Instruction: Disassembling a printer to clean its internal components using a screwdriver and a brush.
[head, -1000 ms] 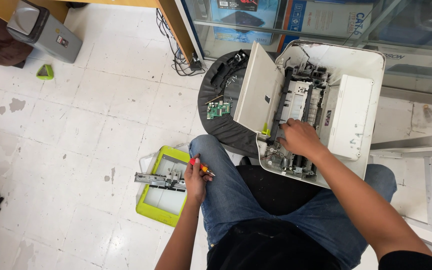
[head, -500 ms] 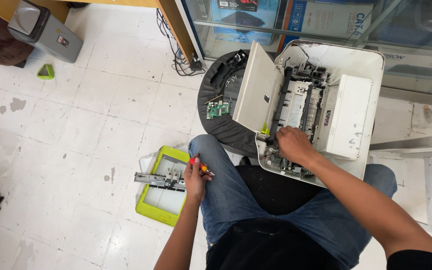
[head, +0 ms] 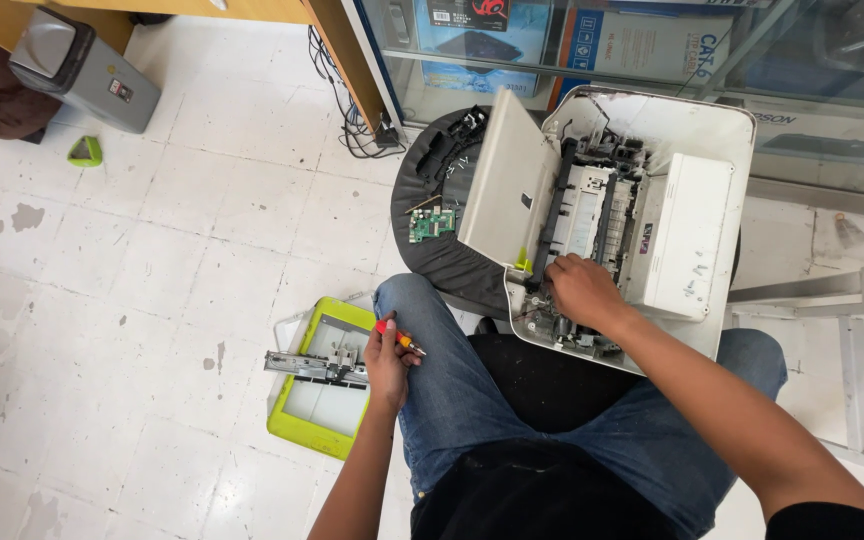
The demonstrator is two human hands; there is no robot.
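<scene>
The opened white plastic inkjet printer (head: 652, 215) sits to the right of the scene on a round black cushioned stool (head: 442, 255), tilted toward the seated person's knees, its casing off and the grey rollers and carriage rails bare. It looks bulky but fairly light, a stiff shell around fragile innards; the safest hold would be on the outer shell edges, not on the thin rails or loose wiring. Its flat white scanner lid (head: 507, 195) stands propped up at the left side, hinged and likely to flop if knocked.

On the tiled floor to the left lies a lime-green framed flat tray panel (head: 297, 415), with a long grey metal rail assembly (head: 317, 368) across its far part. That rail looks rigid, thin and sharp-edged.

A small green circuit board (head: 432, 224) rests on the stool's left side, light and delicate, best taken by its edges.

The right hand (head: 577, 290) reaches into the printer's near mechanism; its fingers are buried among the parts, so I cannot tell its grip. The left hand (head: 387, 362), resting on the left thigh, is clenched around a small red-and-yellow handled screwdriver (head: 399, 338), slim, hard and easy to roll.
</scene>
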